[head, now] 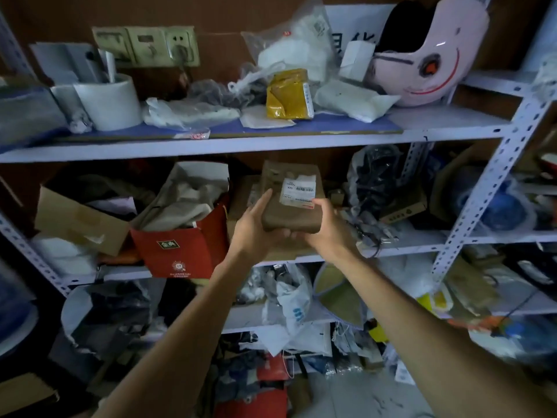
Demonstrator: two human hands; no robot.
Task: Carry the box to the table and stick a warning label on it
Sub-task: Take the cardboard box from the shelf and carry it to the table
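A small brown cardboard box [278,206] with a white shipping label on its top sits between my hands at the middle shelf, tilted up toward me. My left hand [252,230] grips its left side, thumb along the edge. My right hand [327,229] holds its right side and underside, thumb touching the label. The fingers of both hands meet under the box's near edge. No table or warning label is in view.
A white metal shelf rack [494,176] fills the view, crammed with goods. A red open box [180,245] and a brown carton [81,218] stand left of the box; black cables [373,182] lie to its right. A pink helmet [428,46] sits on the upper shelf.
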